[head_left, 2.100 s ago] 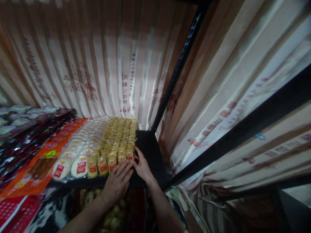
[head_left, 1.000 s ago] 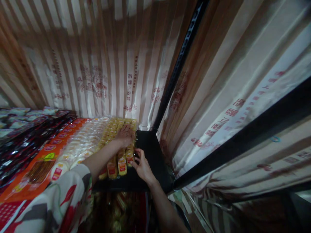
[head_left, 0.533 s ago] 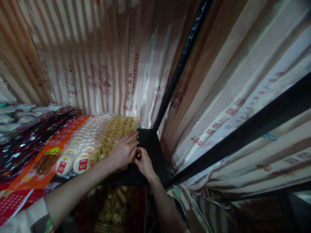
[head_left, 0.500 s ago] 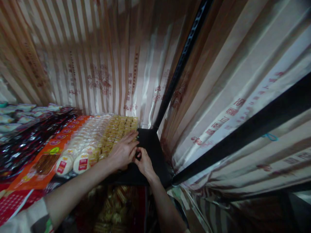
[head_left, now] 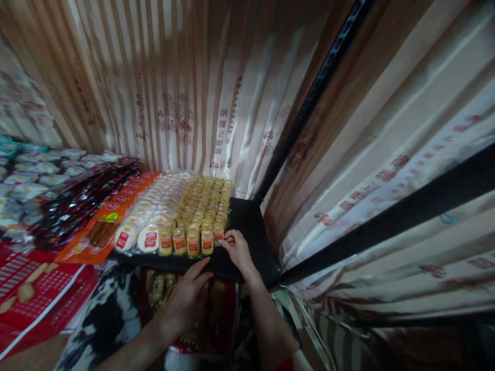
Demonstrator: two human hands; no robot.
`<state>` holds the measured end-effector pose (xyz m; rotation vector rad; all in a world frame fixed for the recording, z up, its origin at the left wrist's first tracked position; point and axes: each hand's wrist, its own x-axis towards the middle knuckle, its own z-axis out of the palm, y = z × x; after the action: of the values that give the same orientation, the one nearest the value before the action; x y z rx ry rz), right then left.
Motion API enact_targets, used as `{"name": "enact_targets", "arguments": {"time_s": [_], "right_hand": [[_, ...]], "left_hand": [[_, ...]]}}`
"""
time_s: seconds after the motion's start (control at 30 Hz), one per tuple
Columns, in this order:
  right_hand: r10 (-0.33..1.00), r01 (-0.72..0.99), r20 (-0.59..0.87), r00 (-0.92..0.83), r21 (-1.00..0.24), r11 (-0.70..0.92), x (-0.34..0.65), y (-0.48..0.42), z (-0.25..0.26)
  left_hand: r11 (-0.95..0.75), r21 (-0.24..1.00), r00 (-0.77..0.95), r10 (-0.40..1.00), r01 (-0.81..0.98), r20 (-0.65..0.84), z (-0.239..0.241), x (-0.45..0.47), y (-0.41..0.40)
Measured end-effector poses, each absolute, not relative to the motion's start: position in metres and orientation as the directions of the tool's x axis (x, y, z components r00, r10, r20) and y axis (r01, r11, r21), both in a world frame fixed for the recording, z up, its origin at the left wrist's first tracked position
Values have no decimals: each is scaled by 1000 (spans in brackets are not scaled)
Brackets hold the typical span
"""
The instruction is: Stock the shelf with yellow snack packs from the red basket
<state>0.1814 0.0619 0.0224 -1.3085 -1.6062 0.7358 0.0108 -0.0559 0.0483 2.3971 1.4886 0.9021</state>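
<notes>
Small yellow wrapped snack packets [head_left: 193,240] with red labels stand in close rows on a black shelf [head_left: 249,226]. My right hand [head_left: 237,253] is at the front right corner of these rows. Its thumb and fingertips pinch the edge of a yellow snack packet [head_left: 219,230]. Lower and to the left, my left hand [head_left: 189,293] hangs in front of the shelf edge with its fingers apart and nothing visible in them. Beneath it lies an open red bag [head_left: 228,317] holding more yellow packets, partly hidden by my left hand and forearm.
Left of the yellow rows lie round white wrapped cakes [head_left: 149,238], an orange packet [head_left: 101,232], dark shiny packets [head_left: 79,203] and white packets [head_left: 29,178]. A red basket [head_left: 46,288] is at lower left. Pleated curtains [head_left: 240,129] and black posts [head_left: 315,98] border the shelf.
My left hand has drawn back from the yellow rows, down toward the red bag. My right hand now touches the front right packet. The view has shifted, showing more of the left side.
</notes>
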Motion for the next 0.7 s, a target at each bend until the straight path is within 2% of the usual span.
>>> {"name": "enact_targets", "arguments": {"time_s": [0.27, 0.53, 0.7], "right_hand": [[960, 416, 279, -36, -869, 268, 183, 57, 27], [959, 440, 284, -16, -859, 262, 186, 61, 20], [966, 439, 256, 16, -870, 223, 186, 60, 20]], "left_hand": [[-406, 400, 238, 882, 821, 407, 43, 16, -39], [-417, 398, 252, 879, 817, 404, 37, 22, -28], [-494, 390, 274, 823, 778, 497, 32, 9, -41]]}}
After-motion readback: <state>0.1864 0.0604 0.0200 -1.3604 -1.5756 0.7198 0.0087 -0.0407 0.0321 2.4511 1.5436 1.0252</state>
